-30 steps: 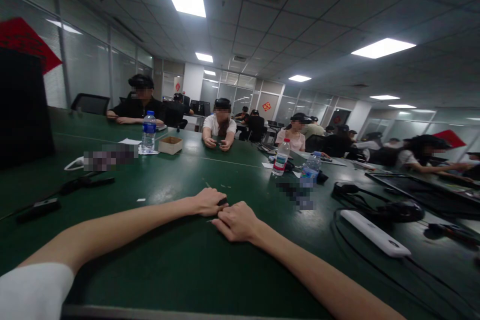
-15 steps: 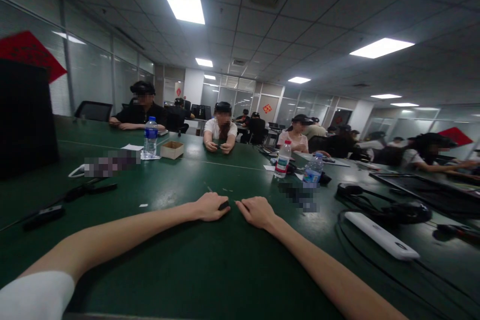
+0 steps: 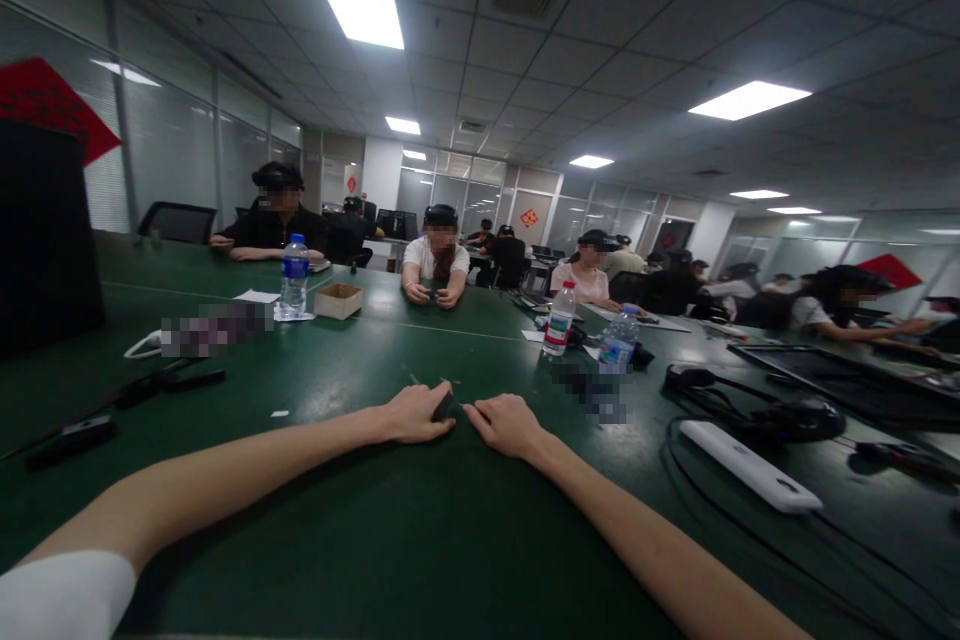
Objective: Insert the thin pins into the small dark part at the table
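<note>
My left hand (image 3: 417, 414) rests on the green table (image 3: 390, 530), closed around a small dark object (image 3: 444, 407) whose kind I cannot make out. Its index finger is lifted, and the thumb lies along the near side. Just to the right, a small gap away, my right hand (image 3: 505, 424) is also closed, fingers curled and tips pointing at the left hand. Whether anything sits between its fingertips is too small to tell. Both forearms reach in from the lower corners.
Beyond my hands stand a small open box (image 3: 337, 301), a blue-labelled bottle (image 3: 295, 278), a red-capped bottle (image 3: 559, 320) and another bottle (image 3: 618, 342). A white power strip (image 3: 750, 466), cables and a black headset (image 3: 757, 408) lie right. Several people sit around.
My left index finger has risen, showing more of the dark object. My right hand stays nearly as it was. The whole view has shifted slightly, moving things a little left in it.
</note>
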`<move>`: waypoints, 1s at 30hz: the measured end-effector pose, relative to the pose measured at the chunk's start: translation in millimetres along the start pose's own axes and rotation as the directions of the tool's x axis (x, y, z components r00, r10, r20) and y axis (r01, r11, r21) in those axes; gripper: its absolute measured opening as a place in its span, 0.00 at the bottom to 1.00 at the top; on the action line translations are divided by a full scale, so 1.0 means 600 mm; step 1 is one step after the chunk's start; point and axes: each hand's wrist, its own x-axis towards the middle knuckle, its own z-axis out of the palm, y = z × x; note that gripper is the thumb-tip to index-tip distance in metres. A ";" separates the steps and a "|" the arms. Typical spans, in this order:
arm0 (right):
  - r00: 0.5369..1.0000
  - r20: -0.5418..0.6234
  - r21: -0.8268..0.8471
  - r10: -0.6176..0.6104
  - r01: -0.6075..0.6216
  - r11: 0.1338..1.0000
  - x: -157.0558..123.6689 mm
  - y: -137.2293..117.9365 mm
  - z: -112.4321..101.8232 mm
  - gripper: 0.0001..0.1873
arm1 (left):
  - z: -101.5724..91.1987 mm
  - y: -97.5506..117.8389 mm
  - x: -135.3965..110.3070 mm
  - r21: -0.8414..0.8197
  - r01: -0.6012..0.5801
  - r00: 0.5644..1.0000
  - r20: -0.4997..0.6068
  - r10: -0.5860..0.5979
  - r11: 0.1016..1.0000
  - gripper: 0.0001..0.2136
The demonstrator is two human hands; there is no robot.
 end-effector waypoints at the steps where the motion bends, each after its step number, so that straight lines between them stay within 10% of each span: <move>1: 1.000 -0.003 0.008 -0.001 0.001 1.000 0.000 0.000 0.000 0.33 | 0.000 0.001 -0.001 -0.011 0.006 1.000 -0.002 -0.006 1.000 0.19; 30: 0.990 -0.108 0.179 0.094 -0.074 0.981 0.001 -0.018 0.003 0.28 | 0.010 -0.005 0.005 -0.087 -0.027 0.996 -0.085 0.020 0.996 0.16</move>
